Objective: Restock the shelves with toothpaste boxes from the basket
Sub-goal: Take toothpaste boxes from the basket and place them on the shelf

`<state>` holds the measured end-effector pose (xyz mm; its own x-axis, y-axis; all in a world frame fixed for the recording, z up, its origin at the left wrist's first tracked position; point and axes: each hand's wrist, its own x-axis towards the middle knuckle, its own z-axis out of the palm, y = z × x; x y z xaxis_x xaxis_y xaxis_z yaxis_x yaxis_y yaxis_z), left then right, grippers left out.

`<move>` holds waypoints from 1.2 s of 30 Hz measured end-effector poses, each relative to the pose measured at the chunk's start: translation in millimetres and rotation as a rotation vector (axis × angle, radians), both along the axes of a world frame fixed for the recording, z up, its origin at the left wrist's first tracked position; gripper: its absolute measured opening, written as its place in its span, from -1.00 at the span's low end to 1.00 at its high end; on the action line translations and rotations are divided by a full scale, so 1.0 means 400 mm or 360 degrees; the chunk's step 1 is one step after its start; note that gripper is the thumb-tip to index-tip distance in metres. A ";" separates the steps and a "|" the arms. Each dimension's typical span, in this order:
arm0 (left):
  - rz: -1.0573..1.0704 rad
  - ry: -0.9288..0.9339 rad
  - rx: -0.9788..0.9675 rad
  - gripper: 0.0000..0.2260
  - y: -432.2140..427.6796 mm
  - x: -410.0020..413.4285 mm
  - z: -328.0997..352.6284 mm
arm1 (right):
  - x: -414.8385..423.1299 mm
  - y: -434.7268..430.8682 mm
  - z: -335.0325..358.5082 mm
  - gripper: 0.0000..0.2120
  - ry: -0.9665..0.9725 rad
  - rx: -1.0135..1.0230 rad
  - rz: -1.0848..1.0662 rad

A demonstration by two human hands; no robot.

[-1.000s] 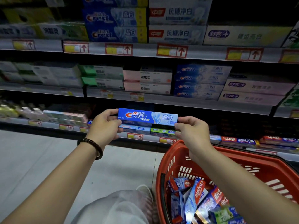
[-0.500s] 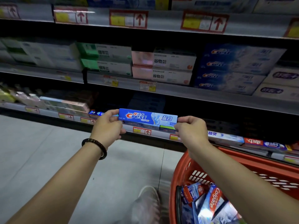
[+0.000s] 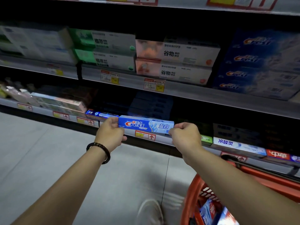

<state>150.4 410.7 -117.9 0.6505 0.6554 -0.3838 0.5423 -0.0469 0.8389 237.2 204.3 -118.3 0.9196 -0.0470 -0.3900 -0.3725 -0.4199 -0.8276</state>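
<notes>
Right now both hands hold one blue Crest toothpaste box [image 3: 146, 125] level and lengthwise, its printed face toward the camera. The left hand [image 3: 110, 135] grips the box's left end with curled fingers and thumb. The right hand [image 3: 185, 137] pinches the right end the same way — so the hands are apart, one clamped on each end of the box. The box is in front of the dark opening of the lowest shelf [image 3: 162, 140], just above that shelf's front rail and a red-and-yellow price tag [image 3: 145, 135]; whether it touches the rail I cannot tell. A dark beaded bracelet [image 3: 100, 151] circles the left wrist.

Just left of the held box, another blue box [image 3: 100, 114] lies at the shelf's front edge. To the right on the same shelf lie a white-and-blue box [image 3: 238, 145] and a red box [image 3: 278, 155]. On the shelf above, green-and-white boxes [image 3: 105, 51] stand beside pink-and-white boxes [image 3: 175, 60], with a stack of blue Crest boxes [image 3: 253, 65] further right — all somewhat blurred.

Low at the right, under the right forearm, is the red basket [image 3: 189, 197], with more toothpaste boxes [image 3: 209, 210] inside. A pale shoe [image 3: 151, 210] shows on the grey floor [image 3: 48, 159] beside the basket.
</notes>
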 end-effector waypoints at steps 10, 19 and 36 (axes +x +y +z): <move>-0.0011 0.0065 0.0041 -0.58 0.048 0.075 -0.128 | 0.055 0.055 -0.091 -0.71 0.0154 -0.0006 0.0009; -0.0107 0.0040 0.0049 -0.52 0.074 0.125 -0.184 | 0.086 0.079 -0.141 -0.82 0.0204 0.0035 0.0090; -0.0234 -0.0075 0.0153 -0.40 0.063 0.136 -0.232 | 0.075 0.085 -0.152 -0.76 0.0170 0.0097 0.0157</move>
